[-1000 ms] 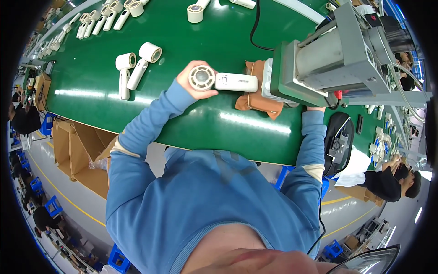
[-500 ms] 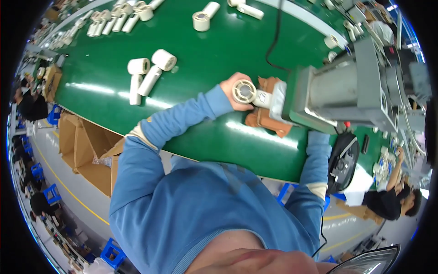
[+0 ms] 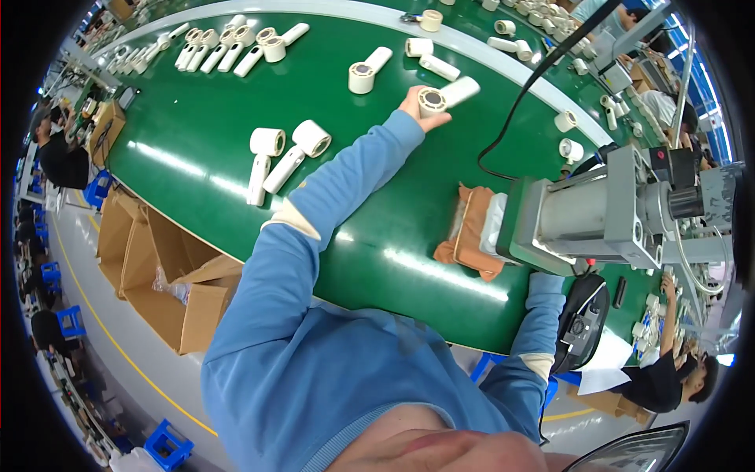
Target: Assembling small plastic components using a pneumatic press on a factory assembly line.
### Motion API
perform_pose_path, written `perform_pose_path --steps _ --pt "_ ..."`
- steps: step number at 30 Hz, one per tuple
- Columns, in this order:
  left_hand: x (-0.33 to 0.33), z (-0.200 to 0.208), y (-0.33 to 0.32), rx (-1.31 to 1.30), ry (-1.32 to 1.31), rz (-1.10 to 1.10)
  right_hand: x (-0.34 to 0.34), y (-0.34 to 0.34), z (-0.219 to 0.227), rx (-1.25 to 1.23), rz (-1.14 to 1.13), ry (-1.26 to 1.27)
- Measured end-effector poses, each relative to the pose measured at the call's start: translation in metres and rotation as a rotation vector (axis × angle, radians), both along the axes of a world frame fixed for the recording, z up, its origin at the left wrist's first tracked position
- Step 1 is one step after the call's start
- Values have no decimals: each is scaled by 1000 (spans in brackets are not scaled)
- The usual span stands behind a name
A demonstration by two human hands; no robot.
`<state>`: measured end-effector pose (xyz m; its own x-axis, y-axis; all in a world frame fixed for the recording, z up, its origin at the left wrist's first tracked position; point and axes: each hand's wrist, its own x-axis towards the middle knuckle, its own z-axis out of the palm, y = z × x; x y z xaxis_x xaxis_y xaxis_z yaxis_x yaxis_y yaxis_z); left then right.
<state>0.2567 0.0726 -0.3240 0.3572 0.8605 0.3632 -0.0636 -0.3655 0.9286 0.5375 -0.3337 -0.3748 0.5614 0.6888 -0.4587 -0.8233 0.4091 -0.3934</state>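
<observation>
My left hand (image 3: 414, 104) is closed around the round head of a white handheld fan (image 3: 460, 91), above the green tabletop. The fan's pale handle points to the far right and is smeared by motion. Just beyond it lie two more white fans (image 3: 439, 68). To the right stands a grey press machine (image 3: 578, 220), with an orange-brown padded holder (image 3: 474, 232) at its left end. My right forearm (image 3: 544, 307) reaches under the machine, which hides the hand, so its fingers do not show.
Two white fans (image 3: 286, 170) lie left of my arm; several more (image 3: 228, 47) line the far left. A black cable (image 3: 503, 141) hangs down beside the machine. Near my right arm sits a black case (image 3: 583, 326). Open cardboard boxes (image 3: 204, 315) stand left, below the table edge (image 3: 177, 223).
My left hand has drawn the fan out of the orange-brown holder and carried it away from me, toward the other fans. My right forearm stays beside the machine. The whole view has shifted somewhat.
</observation>
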Motion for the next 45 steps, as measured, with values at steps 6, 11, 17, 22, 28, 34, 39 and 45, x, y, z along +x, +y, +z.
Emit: perform_pose_path --steps 6,11,17,22,28,34,39,45 --pt "28 -41 68 -177 364 -92 4 1 -13 20 -80 -58" --pt "56 18 140 946 639 202 24 15 -12 19 -107 -110" --pt "95 -30 186 681 1263 -38 16 17 2 135 65 -300" --pt "75 50 156 493 639 28 10 29 42 211 -46 189" --pt "-9 143 36 -21 169 -350 43 52 -12 1092 31 468" --pt "-52 91 -105 -537 402 -741 5 73 44 2272 -479 2518" --pt "-45 26 -111 15 626 -532 10 70 39 2203 -67 3311" --pt "-23 11 -94 581 850 -351 26 65 35 1916 -48 3671"
